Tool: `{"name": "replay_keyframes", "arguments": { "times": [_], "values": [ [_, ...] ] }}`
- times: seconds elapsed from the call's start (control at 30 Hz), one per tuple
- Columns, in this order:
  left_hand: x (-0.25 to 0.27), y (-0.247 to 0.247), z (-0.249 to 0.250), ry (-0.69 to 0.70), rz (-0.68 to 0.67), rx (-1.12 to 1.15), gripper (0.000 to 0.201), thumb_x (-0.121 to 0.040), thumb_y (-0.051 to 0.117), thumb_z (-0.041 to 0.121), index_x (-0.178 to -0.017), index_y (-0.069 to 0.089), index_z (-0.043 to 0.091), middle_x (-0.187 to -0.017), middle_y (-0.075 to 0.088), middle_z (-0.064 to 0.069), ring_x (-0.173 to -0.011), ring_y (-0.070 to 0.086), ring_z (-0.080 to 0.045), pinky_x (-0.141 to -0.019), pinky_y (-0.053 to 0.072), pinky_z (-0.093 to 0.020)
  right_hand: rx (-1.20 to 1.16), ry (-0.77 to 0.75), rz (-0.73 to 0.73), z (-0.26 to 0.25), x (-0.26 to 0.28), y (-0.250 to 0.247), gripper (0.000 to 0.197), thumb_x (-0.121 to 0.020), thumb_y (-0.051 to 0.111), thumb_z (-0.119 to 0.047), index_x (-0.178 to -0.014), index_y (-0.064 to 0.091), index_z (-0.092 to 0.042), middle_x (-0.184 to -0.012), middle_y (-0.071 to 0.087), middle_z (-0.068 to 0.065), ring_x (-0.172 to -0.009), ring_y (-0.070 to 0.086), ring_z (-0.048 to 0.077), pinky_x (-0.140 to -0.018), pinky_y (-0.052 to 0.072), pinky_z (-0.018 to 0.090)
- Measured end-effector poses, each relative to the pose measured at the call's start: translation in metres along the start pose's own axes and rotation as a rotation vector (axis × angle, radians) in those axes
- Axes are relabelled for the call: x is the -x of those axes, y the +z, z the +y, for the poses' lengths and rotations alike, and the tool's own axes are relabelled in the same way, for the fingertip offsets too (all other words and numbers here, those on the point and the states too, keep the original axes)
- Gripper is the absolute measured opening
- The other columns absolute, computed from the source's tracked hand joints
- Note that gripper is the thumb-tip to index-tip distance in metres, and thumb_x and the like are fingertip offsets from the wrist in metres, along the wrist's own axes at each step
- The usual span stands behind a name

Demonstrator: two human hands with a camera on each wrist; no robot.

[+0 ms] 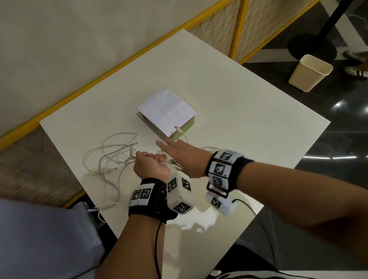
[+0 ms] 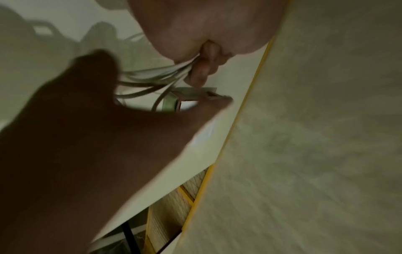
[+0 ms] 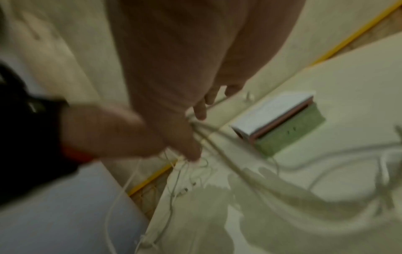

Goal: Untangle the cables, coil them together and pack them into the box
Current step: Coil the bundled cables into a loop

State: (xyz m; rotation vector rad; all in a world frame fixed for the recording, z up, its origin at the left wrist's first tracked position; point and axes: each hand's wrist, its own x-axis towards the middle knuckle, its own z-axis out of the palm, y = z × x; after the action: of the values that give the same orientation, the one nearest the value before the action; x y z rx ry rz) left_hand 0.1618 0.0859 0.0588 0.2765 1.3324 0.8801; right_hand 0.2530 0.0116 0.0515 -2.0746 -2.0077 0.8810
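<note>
A tangle of white cables [image 1: 112,158] sprawls over the left part of the white table [image 1: 231,104], and some strands hang off the near edge. My left hand [image 1: 151,164] is a fist that grips a bundle of these cables [image 2: 156,75]. My right hand [image 1: 175,150] reaches over it, flat with straight fingers and holding nothing, just short of the box [image 1: 166,113]. The box has a white lid and a green base, and the lid is down. One cable end [image 1: 177,128] lies on the lid's near corner. The right wrist view shows the left hand [image 3: 130,132], the cables [image 3: 250,173] and the box [image 3: 276,111].
A yellow-framed mesh partition [image 1: 235,14] runs behind the table. A cream waste bin [image 1: 310,72] stands on the dark floor at the right, near another person's feet [image 1: 358,68]. A grey seat [image 1: 33,250] is at the near left.
</note>
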Motion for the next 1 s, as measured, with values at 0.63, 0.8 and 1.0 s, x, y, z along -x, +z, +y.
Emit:
{"name": "replay_keyframes", "arguments": {
  "times": [0.63, 0.8, 1.0],
  "values": [
    [-0.019, -0.028, 0.031, 0.003, 0.003, 0.067, 0.030, -0.084, 0.020, 0.000, -0.060, 0.025, 0.017, -0.037, 0.020, 0.003, -0.034, 0.020, -0.015, -0.037, 0.021, -0.015, 0.072, 0.454, 0.034, 0.085, 0.047, 0.028, 0.031, -0.092, 0.045, -0.046, -0.081, 0.061, -0.022, -0.084, 0.063, 0.008, -0.080, 0.059, 0.030, -0.065, 0.037, 0.030],
    [-0.019, -0.026, 0.030, 0.011, 0.053, 0.057, 0.029, -0.080, 0.022, -0.003, -0.059, 0.026, 0.017, -0.042, 0.020, 0.002, -0.036, 0.018, -0.016, -0.039, 0.020, -0.016, 0.078, 0.515, 0.031, 0.106, 0.057, 0.020, 0.037, -0.091, 0.045, -0.045, -0.073, 0.059, -0.016, -0.075, 0.060, 0.008, -0.074, 0.057, 0.030, -0.061, 0.036, 0.029],
    [-0.027, -0.034, 0.034, 0.005, 0.076, 0.044, 0.031, -0.082, 0.021, -0.003, -0.059, 0.025, 0.017, -0.039, 0.019, 0.002, -0.031, 0.018, -0.015, -0.040, 0.022, -0.012, 0.034, 0.614, -0.036, 0.133, 0.070, 0.018, 0.037, -0.090, 0.049, -0.046, -0.065, 0.055, -0.019, -0.071, 0.057, 0.004, -0.072, 0.055, 0.026, -0.063, 0.039, 0.029]
  ]
}}
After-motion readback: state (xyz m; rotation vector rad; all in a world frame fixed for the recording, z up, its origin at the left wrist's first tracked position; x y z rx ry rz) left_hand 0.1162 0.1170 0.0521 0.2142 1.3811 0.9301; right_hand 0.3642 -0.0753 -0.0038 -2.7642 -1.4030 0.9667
